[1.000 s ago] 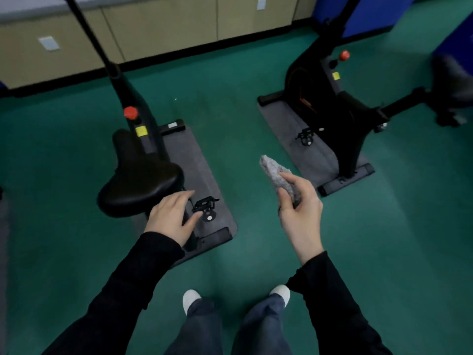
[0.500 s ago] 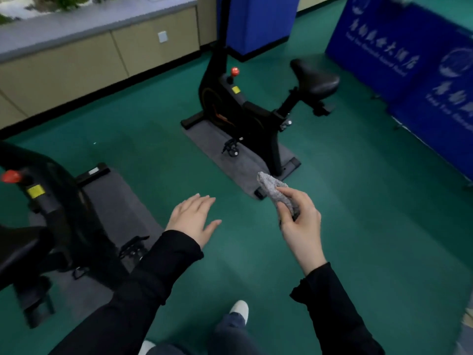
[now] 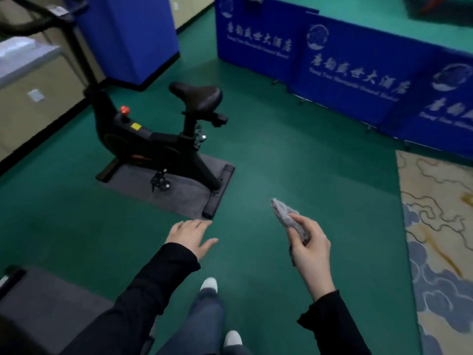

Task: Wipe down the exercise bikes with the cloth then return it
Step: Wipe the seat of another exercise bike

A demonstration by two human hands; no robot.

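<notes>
A black exercise bike (image 3: 156, 144) with a red knob and a black saddle (image 3: 198, 96) stands on a grey mat (image 3: 179, 193) in the middle left. My right hand (image 3: 308, 245) grips a crumpled grey cloth (image 3: 284, 213) in the air, to the right of the bike and short of it. My left hand (image 3: 190, 235) is held out flat with fingers apart and nothing in it, just in front of the mat's near corner. Of the first bike only the grey mat (image 3: 46, 303) shows at the bottom left.
Blue banner panels (image 3: 345, 67) with white lettering fence the right back. A blue column (image 3: 130, 34) stands behind the bike. Beige cabinets (image 3: 30, 98) line the left wall. A patterned rug (image 3: 440, 239) lies at the right. The floor is green; my feet show at the bottom.
The view has swung right, from the first bike to the second bike. My left hand came off the first bike's saddle. The cloth stays in my right hand.
</notes>
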